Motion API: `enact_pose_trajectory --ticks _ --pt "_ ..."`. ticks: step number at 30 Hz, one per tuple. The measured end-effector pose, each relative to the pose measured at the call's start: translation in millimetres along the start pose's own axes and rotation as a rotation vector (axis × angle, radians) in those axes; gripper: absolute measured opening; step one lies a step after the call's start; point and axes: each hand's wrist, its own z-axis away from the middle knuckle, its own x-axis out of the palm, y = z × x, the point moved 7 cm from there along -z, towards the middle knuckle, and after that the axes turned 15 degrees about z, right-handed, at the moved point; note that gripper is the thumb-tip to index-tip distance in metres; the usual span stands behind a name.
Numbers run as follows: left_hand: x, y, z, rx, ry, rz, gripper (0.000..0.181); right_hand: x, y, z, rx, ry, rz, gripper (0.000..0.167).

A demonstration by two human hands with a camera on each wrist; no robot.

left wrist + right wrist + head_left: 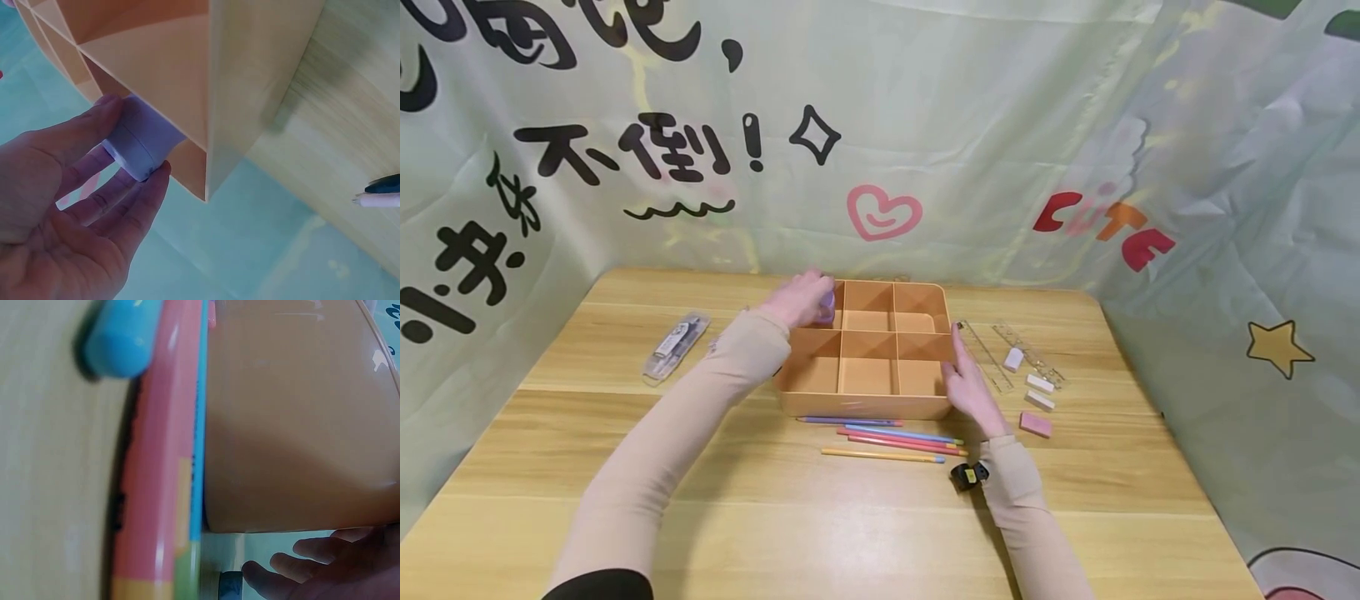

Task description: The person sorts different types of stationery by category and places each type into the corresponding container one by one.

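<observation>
Wood-grain counter (760, 521), tan organizer (865, 407) at frame ctr: left grip (797, 300) pinches purple item (827, 308) at its upper-left cmpt, right grip (972, 390), fingers fairly straight, is by its right side, so prob best to steady there & lower gently w/o tilting.

access: box (865, 407) from above | blocking: 5 pencils (907, 446) front, rulers (986, 357) right

- Your divided box (865, 407) looks like smooth, glossy plastic.
- Your lilac object (140, 134) looks smooth and matt.
- Your pencils (153, 462) have glossy paint.
- Your tabletop (865, 533) shows shiny wood grain.
- Your backdrop (970, 125) is creased cloth.
</observation>
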Motion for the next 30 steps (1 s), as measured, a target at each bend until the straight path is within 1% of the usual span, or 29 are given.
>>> enact_pose_trajectory --ticks 4,7,12,18,26,30 --pt "5.7 -0.8 -5.1 -0.011 -0.033 -0.038 0.033 0.5 0.6 0.0 0.0 0.001 0.001 0.068" --pt "8.2 -0.5 -8.1 -0.016 -0.046 -0.057 0.029 0.5 1.0 -0.2 0.002 0.004 -0.002 0.068" --pt "10.4 -0.4 -10.7 -0.025 -0.049 -0.07 0.024 -0.2 0.3 0.2 0.006 0.001 -0.01 0.068" --pt "11.1 -1.2 -12.6 -0.008 -0.028 -0.093 0.019 0.1 0.3 -0.1 0.004 -0.003 0.0 0.068" --pt "15.6 -8.0 -14.1 -0.02 -0.035 -0.098 0.023 0.6 1.0 0.6 0.014 -0.002 0.009 0.069" --pt "17.0 -9.7 -13.8 -0.026 -0.038 -0.096 0.024 -0.1 0.4 0.7 0.005 0.0 0.011 0.069"
